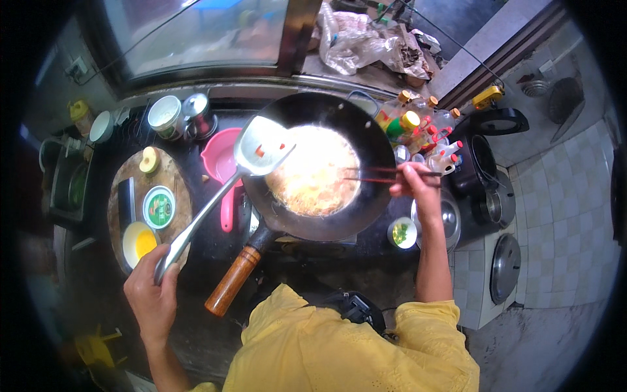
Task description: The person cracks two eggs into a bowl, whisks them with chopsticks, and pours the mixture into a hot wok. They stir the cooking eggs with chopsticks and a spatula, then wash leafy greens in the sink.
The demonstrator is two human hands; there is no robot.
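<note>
My left hand (pixel 153 289) grips the handle end of a metal wok spatula (pixel 203 210). The spatula's blade is raised at the left rim of a black wok (pixel 338 223), with small red bits stuck on it. Between the fingers of my right hand (pixel 416 180) is a pair of dark chopsticks (pixel 374 175), whose tips reach over the food (pixel 313 191) in the wok. Bright glare washes out much of that food, so its kind is hard to tell. The wok's wooden handle (pixel 232 281) points toward me, lower left.
Left of the wok are a pink ladle (pixel 226 210) and a round cutting board (pixel 122 171) bearing a cleaver (pixel 127 198), a lidded tub (pixel 159 207) and a bowl of yellow liquid (pixel 138 244). Right of it stand several bottles (pixel 421 122) and a bowl of chopped greens (pixel 402 232).
</note>
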